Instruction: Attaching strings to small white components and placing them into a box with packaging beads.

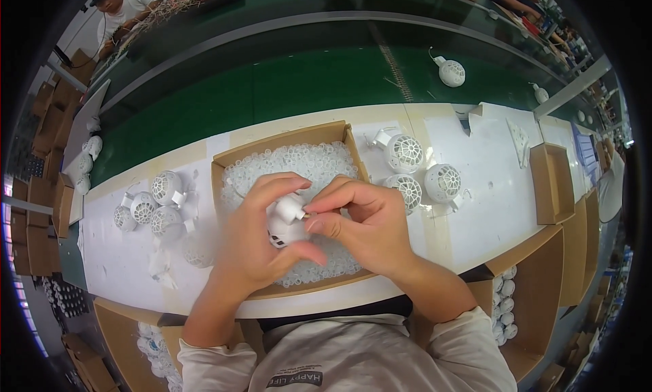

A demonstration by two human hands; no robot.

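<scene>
My left hand (246,249) curls its thumb and fingers around a white ball-shaped housing (288,209) with a short neck. At the neck's tip, my right hand (372,222) pinches thumb and forefinger together. Whatever lies between those fingertips is too small to make out. Both hands are above a shallow cardboard box (351,144) filled with small clear plastic rings (299,162), and they hide its middle.
White lattice balls stand on the table in a left group (144,207) and a right group (405,153). Beyond runs a green conveyor belt (305,86) carrying another ball (451,73). A small carton (551,181) is at the right. Boxes of balls (504,304) flank me. Co-workers sit across.
</scene>
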